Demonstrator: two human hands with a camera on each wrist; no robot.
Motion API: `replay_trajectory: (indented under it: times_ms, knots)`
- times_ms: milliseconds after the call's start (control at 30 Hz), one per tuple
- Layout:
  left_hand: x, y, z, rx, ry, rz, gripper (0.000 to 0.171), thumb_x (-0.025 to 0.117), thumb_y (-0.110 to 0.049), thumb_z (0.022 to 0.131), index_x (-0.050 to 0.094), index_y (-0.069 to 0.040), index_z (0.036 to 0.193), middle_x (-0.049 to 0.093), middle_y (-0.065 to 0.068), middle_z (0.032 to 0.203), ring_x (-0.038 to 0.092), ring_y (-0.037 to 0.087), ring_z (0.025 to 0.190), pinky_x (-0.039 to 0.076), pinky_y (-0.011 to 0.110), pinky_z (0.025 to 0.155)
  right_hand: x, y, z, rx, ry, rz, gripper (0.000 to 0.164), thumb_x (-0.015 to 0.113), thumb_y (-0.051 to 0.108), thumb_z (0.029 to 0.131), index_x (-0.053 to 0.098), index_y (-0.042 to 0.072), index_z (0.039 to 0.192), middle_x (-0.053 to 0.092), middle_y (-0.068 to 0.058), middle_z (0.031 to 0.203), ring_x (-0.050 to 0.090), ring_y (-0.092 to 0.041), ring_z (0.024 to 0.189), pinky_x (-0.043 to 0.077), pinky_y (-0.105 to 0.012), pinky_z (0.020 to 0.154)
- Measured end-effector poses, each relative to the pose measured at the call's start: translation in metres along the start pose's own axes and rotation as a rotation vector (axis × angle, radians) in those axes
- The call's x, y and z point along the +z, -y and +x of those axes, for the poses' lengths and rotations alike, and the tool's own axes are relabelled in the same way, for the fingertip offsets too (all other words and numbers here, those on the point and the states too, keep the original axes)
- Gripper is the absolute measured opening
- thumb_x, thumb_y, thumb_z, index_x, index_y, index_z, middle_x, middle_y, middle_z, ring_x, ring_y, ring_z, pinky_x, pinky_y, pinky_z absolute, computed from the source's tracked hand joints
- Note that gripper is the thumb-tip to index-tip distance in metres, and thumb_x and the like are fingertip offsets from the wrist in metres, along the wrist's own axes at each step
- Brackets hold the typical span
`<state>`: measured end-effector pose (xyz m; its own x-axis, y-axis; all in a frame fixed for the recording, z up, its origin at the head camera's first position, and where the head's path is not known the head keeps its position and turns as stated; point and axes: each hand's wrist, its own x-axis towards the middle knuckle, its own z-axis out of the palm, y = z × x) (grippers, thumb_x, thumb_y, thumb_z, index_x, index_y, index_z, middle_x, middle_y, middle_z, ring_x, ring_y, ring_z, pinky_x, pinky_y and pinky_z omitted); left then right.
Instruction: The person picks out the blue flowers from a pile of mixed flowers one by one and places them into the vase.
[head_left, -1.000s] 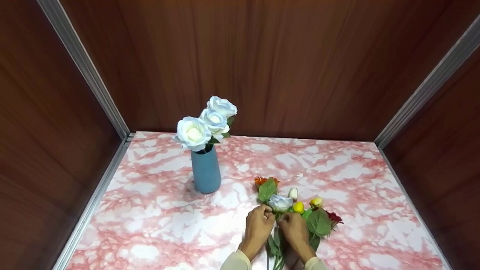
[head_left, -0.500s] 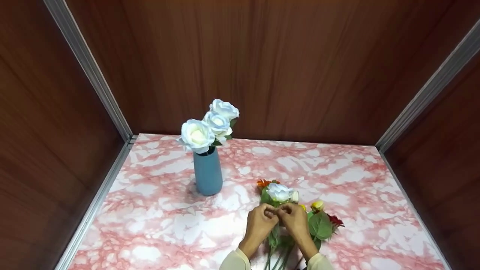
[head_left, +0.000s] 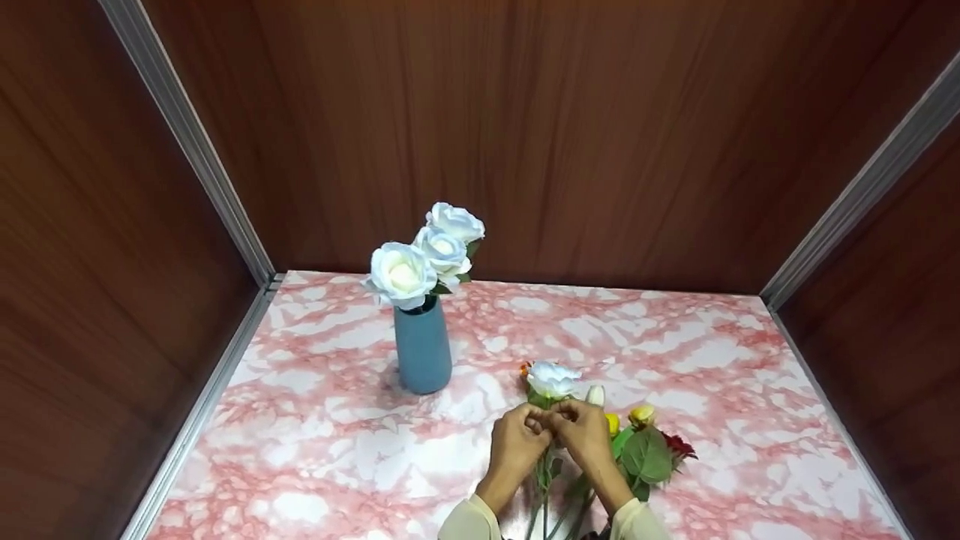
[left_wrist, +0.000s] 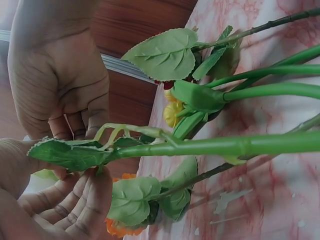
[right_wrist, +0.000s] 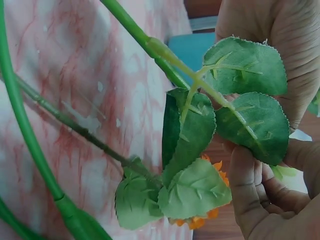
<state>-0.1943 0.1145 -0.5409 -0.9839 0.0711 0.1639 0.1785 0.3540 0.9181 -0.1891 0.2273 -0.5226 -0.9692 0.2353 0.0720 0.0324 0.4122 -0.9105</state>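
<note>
A pale blue-white artificial rose is held up over the table by both hands. My left hand pinches it just below the bloom, among the leaves of its green stem. Close beside it, my right hand pinches a toothed green leaf of the same rose between thumb and fingers. The fingertips of the two hands nearly meet; the exact contact on the stem is partly hidden. To the left stands a blue vase with several similar white roses in it.
Other artificial flowers lie on the pink-and-white marbled table: an orange flower, a white tulip, yellow tulips and a dark red flower. Brown wood panels enclose the table at back and sides.
The pale rose has risen off the other flowers and shifted slightly left, with both hands drawing closer together below its bloom. The head view has shifted slightly; the vase stays put.
</note>
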Motion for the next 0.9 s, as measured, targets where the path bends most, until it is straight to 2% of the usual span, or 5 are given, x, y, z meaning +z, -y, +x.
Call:
replay_trajectory:
  times_ms: [200, 333, 533, 767, 900]
  knots:
    - [-0.007, 0.000, 0.003, -0.007, -0.017, -0.029, 0.013, 0.064, -0.004, 0.067, 0.063, -0.015, 0.074, 0.055, -0.008, 0.060, 0.051, 0.002, 0.051, 0.043, 0.020, 0.049, 0.005, 0.004, -0.001, -0.045, -0.027, -0.040, 0.006, 0.068, 0.010, 0.076, 0.068, 0.005, 0.077, 0.064, -0.005, 0.064, 0.055, -0.011, 0.053, 0.046, -0.024, 0.048]
    - [-0.013, 0.002, 0.006, -0.016, -0.044, -0.049, 0.013, 0.063, -0.002, 0.068, 0.064, -0.013, 0.075, 0.058, -0.006, 0.062, 0.052, 0.003, 0.053, 0.044, 0.021, 0.050, 0.010, 0.004, -0.006, -0.111, -0.046, -0.052, 0.008, 0.067, 0.013, 0.078, 0.069, 0.006, 0.081, 0.065, -0.002, 0.068, 0.056, -0.009, 0.058, 0.045, -0.022, 0.052]
    - [-0.023, 0.004, 0.012, -0.053, -0.075, -0.077, 0.013, 0.064, -0.001, 0.069, 0.065, -0.007, 0.080, 0.059, -0.004, 0.065, 0.053, 0.004, 0.053, 0.045, 0.021, 0.049, 0.018, -0.001, -0.016, -0.200, -0.025, -0.002, 0.016, 0.064, 0.018, 0.082, 0.069, 0.003, 0.087, 0.067, -0.004, 0.074, 0.059, -0.010, 0.064, 0.047, -0.023, 0.058]
    - [-0.034, 0.002, 0.021, -0.081, -0.091, -0.099, 0.013, 0.065, -0.003, 0.068, 0.063, -0.013, 0.076, 0.060, -0.004, 0.064, 0.055, 0.005, 0.054, 0.045, 0.023, 0.051, 0.025, -0.003, -0.023, -0.160, 0.078, 0.023, 0.018, 0.070, 0.014, 0.075, 0.066, 0.000, 0.086, 0.062, -0.004, 0.068, 0.054, -0.009, 0.059, 0.046, -0.024, 0.054]
    - [-0.040, -0.003, 0.025, -0.057, -0.085, -0.065, 0.011, 0.065, -0.004, 0.068, 0.064, -0.011, 0.078, 0.059, -0.005, 0.065, 0.054, 0.005, 0.055, 0.044, 0.024, 0.052, 0.027, 0.001, -0.023, -0.130, 0.083, -0.016, 0.019, 0.071, 0.008, 0.071, 0.066, 0.000, 0.086, 0.062, -0.005, 0.067, 0.054, -0.009, 0.058, 0.046, -0.024, 0.053]
